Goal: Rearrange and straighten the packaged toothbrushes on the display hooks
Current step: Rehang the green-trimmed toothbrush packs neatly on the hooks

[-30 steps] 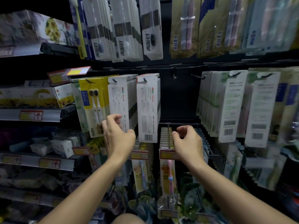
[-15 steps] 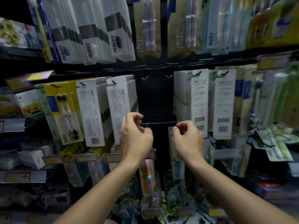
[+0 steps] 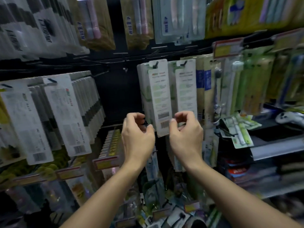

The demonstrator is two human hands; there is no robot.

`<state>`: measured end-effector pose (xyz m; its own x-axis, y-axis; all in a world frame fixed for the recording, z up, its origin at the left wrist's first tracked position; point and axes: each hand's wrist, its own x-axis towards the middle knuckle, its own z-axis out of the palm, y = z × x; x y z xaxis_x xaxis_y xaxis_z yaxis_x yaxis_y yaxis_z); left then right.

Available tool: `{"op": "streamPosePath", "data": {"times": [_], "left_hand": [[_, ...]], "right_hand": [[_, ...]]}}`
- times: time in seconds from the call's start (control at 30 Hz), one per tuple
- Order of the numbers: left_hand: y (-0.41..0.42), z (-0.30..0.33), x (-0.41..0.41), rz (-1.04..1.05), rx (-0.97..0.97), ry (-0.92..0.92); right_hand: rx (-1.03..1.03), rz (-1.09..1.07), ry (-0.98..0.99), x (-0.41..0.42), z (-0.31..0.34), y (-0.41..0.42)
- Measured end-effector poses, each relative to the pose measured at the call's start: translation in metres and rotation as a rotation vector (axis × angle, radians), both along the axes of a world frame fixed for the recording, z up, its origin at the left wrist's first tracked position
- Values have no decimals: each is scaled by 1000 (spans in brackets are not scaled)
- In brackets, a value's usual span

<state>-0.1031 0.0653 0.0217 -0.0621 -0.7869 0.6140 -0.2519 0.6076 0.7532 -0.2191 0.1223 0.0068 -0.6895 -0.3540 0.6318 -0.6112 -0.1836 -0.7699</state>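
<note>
A stack of white-and-green toothbrush packs (image 3: 158,96) hangs from a black hook (image 3: 155,64) at the centre. My left hand (image 3: 138,135) curls its fingers and thumb round the stack's lower left edge. My right hand (image 3: 185,134) pinches the front pack's lower right edge, thumb by the barcode. A second, similar stack (image 3: 185,89) hangs just to the right, behind my right fingers. White packs (image 3: 65,112) hang in tilted rows at the left.
More toothbrush packs (image 3: 136,22) hang on the row above. Green and blue packs (image 3: 246,86) crowd the right, and loose packs (image 3: 238,129) lie on a grey shelf (image 3: 276,148). A price tag rail (image 3: 107,162) juts out below my left hand.
My view has swung right. Both hands left the white packs at the left and moved to the lower end of the white-and-green stack.
</note>
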Motion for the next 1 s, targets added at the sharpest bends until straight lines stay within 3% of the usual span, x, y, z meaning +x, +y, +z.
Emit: {"op": "streamPosePath", "data": {"times": [0.17,0.33,1.0], "left_hand": [[-4,1,-30,-37,-6,50],[-9,-2,-45,-18,-37,80],[-19,-23,-55,-94,98,-47]], "right_hand": [[-130,-109,106,-23,4,-3],[-135,-210,250,-40,2,-3],[299,-332,267,-51,-21,-6]]}}
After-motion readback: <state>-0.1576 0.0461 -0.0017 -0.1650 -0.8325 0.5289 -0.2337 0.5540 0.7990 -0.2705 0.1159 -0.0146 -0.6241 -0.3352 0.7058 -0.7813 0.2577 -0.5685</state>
